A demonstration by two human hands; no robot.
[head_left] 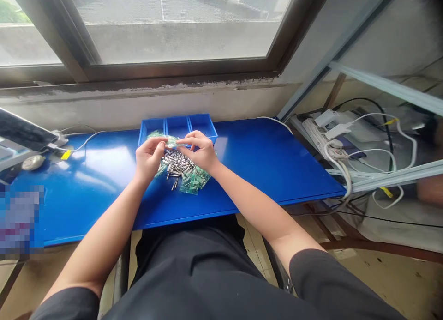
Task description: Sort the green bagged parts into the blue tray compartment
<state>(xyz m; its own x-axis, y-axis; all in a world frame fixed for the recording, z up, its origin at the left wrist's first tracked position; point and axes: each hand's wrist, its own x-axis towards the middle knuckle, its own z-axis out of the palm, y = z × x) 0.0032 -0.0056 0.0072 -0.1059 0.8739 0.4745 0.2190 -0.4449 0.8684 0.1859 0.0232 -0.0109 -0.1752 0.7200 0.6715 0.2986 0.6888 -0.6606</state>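
No readable writing. Left hand [148, 157] and right hand [200, 150] pinch one small clear bag [172, 142] between them, above metal pins [176, 165] and bag pile [192, 181]. Blue table [270, 163], blue bins [178, 125], window [166, 24], power strip [320, 135] at the right.

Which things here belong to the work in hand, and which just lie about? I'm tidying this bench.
In the work:
left hand and right hand, holding a small clear bag between them
pile of metal pieces
green-tinted bags
blue bins

Lying about:
power strip with white cables
mouse
dark device at left
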